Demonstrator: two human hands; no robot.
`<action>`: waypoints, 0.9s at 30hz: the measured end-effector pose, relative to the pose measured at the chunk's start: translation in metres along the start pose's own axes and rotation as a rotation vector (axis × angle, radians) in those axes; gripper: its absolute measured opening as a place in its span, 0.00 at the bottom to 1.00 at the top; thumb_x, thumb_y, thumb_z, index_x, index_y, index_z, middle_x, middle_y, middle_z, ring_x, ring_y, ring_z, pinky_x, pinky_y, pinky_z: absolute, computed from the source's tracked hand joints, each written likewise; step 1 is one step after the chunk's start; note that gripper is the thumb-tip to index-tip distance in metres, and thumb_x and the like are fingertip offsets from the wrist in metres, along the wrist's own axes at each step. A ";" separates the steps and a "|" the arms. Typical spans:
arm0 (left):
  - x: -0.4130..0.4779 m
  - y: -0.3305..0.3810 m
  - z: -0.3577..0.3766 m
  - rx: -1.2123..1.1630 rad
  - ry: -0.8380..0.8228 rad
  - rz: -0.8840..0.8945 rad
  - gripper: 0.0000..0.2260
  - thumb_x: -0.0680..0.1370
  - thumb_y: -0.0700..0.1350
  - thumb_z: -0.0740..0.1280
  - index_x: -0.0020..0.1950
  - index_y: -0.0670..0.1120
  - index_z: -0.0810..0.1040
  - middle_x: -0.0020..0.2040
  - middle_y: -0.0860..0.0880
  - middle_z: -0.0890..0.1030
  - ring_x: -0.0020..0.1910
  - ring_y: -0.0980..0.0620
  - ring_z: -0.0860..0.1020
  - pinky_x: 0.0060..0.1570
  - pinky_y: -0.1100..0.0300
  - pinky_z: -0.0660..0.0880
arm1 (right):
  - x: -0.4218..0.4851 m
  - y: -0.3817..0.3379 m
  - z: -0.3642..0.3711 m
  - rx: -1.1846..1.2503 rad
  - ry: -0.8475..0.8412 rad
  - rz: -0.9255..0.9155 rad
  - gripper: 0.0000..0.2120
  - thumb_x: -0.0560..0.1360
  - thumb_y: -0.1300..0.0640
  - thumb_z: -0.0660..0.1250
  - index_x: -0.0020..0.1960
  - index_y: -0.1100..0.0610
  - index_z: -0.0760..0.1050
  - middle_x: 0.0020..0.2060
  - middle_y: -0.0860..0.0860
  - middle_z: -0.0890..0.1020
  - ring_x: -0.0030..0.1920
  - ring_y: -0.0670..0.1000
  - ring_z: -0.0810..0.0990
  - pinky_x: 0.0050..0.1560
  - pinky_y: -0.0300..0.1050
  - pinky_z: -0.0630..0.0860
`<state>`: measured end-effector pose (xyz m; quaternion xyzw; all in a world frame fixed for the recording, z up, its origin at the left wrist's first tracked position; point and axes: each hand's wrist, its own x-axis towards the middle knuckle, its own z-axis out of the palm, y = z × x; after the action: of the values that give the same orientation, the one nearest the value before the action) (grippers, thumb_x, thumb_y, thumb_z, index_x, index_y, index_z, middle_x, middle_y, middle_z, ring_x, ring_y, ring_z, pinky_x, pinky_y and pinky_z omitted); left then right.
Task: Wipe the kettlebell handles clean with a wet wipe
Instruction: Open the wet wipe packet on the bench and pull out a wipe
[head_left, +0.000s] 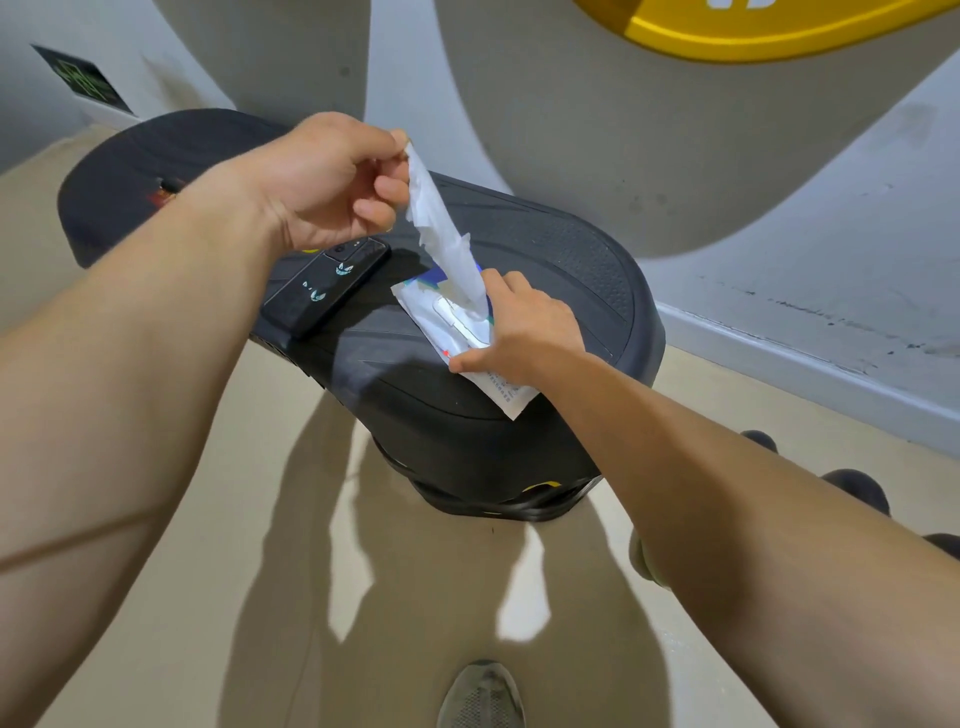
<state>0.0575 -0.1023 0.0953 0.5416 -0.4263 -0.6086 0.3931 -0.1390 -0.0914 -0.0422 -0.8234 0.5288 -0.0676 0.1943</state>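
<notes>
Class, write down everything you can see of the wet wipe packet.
The wet wipe packet is a flat, soft pouch, white with blue print, with a white flap on top. It lies on the black platform. The right hand holds it down, thumb on its near edge. A wet wipe rises from its opening, pinched by the left hand.

Black ribbed surface (582, 260) sits under your left hand (332, 182) and right hand (524, 327). Beige floor (156, 649) on your side of the hands, hard shadows across it. Beyond them, grey wall (597, 114) with pale curved bands. Yellow shape (753, 36) up-right of the right hand, pale baseboard (779, 348) to its right.
</notes>
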 end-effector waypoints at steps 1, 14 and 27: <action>0.000 0.001 0.000 -0.004 -0.007 0.010 0.11 0.84 0.42 0.56 0.41 0.47 0.69 0.34 0.52 0.69 0.31 0.58 0.66 0.23 0.69 0.60 | 0.000 0.000 0.000 0.001 0.000 0.000 0.45 0.64 0.31 0.75 0.73 0.48 0.62 0.61 0.48 0.74 0.61 0.53 0.77 0.60 0.55 0.74; -0.012 0.032 -0.017 -0.043 -0.043 0.158 0.12 0.83 0.47 0.57 0.39 0.51 0.67 0.34 0.55 0.65 0.32 0.58 0.63 0.28 0.66 0.52 | -0.002 -0.002 -0.004 0.082 -0.038 0.023 0.45 0.64 0.30 0.76 0.75 0.44 0.63 0.66 0.47 0.72 0.66 0.52 0.74 0.69 0.57 0.69; -0.025 0.048 0.013 -0.048 -0.042 0.127 0.12 0.84 0.45 0.57 0.39 0.50 0.67 0.33 0.54 0.66 0.31 0.57 0.61 0.26 0.66 0.52 | -0.027 -0.010 -0.052 0.483 0.236 0.025 0.38 0.68 0.40 0.77 0.71 0.51 0.65 0.68 0.46 0.72 0.69 0.51 0.70 0.62 0.46 0.70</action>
<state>0.0479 -0.0930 0.1497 0.4908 -0.4534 -0.6038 0.4347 -0.1585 -0.0761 0.0118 -0.7330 0.5267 -0.2849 0.3227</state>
